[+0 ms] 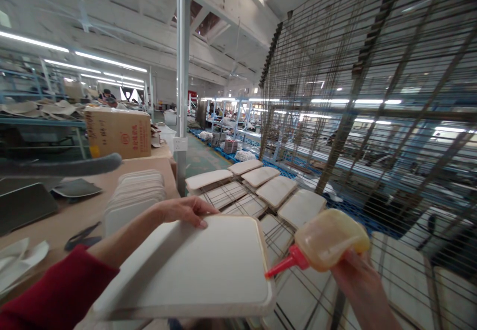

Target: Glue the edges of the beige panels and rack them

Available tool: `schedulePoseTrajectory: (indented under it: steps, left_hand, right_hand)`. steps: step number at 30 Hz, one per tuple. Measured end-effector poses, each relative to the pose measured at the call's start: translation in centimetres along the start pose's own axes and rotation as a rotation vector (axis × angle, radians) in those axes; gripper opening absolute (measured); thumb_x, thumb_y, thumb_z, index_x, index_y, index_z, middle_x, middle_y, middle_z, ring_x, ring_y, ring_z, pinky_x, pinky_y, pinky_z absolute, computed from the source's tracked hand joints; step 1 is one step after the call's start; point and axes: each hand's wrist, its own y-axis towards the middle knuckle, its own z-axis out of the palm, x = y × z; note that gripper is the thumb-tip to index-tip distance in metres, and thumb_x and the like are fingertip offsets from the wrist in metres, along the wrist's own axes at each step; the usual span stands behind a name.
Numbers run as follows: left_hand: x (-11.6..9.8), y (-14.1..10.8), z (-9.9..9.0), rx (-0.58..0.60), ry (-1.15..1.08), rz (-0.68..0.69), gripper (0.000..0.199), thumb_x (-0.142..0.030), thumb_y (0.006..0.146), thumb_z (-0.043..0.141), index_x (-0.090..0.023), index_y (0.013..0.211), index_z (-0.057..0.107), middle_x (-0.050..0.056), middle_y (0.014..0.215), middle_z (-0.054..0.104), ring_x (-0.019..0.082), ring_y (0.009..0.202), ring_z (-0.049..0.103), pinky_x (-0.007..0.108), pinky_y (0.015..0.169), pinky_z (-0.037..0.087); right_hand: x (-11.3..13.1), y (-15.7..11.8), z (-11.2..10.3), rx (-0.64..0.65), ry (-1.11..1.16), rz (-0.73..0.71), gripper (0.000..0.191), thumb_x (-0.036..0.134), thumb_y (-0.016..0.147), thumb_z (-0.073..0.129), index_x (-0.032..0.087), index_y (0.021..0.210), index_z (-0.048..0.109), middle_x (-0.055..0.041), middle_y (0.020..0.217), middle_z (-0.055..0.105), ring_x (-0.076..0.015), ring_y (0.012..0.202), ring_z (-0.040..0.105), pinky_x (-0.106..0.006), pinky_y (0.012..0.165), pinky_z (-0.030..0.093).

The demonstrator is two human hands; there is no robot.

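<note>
A white panel with rounded corners lies broad face up in front of the person, its right part overlapping the view of a wire rack; what supports it from below cannot be made out. The left hand is clamped on its far edge, thumb on the upper face. A thin yellowish line runs along the right margin, and the red nozzle of a squeeze bottle points at that margin near the close corner, its tip at the edge. The right hand is closed round the bottle, which is tipped with its nozzle down to the left and holds something amber. Beyond, similar pale panels lie in rows on the rack. To the left, a brown worktop carries a stack of white panels, a dark tool, white scraps and dark grey sheets, with a grey bar reaching across above. A cardboard box stands farther back, left of a metal post. On the right, a tall wire frame leans upward.
</note>
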Motion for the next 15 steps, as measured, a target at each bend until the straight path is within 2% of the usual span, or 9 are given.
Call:
schedulePoseTrajectory:
  steps: [3, 6, 8, 13, 15]
  left_hand:
    - [0.1, -0.1, -0.1, -0.015, 0.003, 0.003, 0.05, -0.034, 0.068, 0.072, -0.016, 0.114, 0.064, 0.004, 0.093, 0.071, 0.021, 0.078, 0.065, 0.025, 0.07, 0.049]
    - [0.1, -0.3, 0.0, -0.027, -0.002, 0.003, 0.051, -0.035, 0.069, 0.072, -0.017, 0.115, 0.063, 0.004, 0.092, 0.071, 0.02, 0.077, 0.065, 0.023, 0.068, 0.049]
    - [0.1, -0.4, 0.0, -0.024, -0.012, 0.0, 0.052, -0.036, 0.069, 0.072, -0.017, 0.116, 0.063, 0.004, 0.092, 0.071, 0.02, 0.077, 0.065, 0.023, 0.068, 0.049]
    - [0.5, -0.4, 0.0, -0.038, -0.039, 0.009, 0.05, -0.035, 0.068, 0.073, -0.017, 0.114, 0.064, 0.004, 0.092, 0.071, 0.021, 0.079, 0.065, 0.024, 0.069, 0.05]
    - [0.9, -0.4, -0.1, -0.049, -0.057, 0.021, 0.05, -0.034, 0.068, 0.073, -0.017, 0.115, 0.063, 0.004, 0.093, 0.071, 0.021, 0.079, 0.065, 0.025, 0.07, 0.05]
  right_hand:
    - [-0.4, -0.1, -0.6, 0.026, 0.01, 0.018, 0.086, 0.033, 0.045, 0.085, 0.035, 0.123, 0.049, -0.0062, 0.109, 0.064, -0.0201, 0.074, 0.062, -0.033, 0.069, 0.052]
    - [-0.9, 0.0, -1.3, -0.017, 0.014, -0.005, 0.085, 0.03, 0.044, 0.086, 0.036, 0.121, 0.05, -0.0045, 0.111, 0.063, -0.0187, 0.079, 0.062, -0.025, 0.062, 0.05]
    - [-1.1, 0.0, -1.5, -0.03, 0.003, -0.025, 0.083, 0.031, 0.045, 0.085, 0.037, 0.12, 0.051, -0.0033, 0.111, 0.063, -0.0184, 0.084, 0.061, -0.024, 0.063, 0.05]
    - [-1.2, -0.4, -2.0, 0.037, -0.052, -0.002, 0.064, 0.035, 0.053, 0.08, 0.029, 0.113, 0.059, -0.0066, 0.104, 0.066, -0.0252, 0.092, 0.06, -0.038, 0.079, 0.05]
    - [-1.3, -0.8, -2.5, 0.042, -0.07, -0.005, 0.055, 0.036, 0.056, 0.078, 0.028, 0.107, 0.062, -0.0061, 0.101, 0.066, -0.026, 0.093, 0.06, -0.04, 0.082, 0.049]
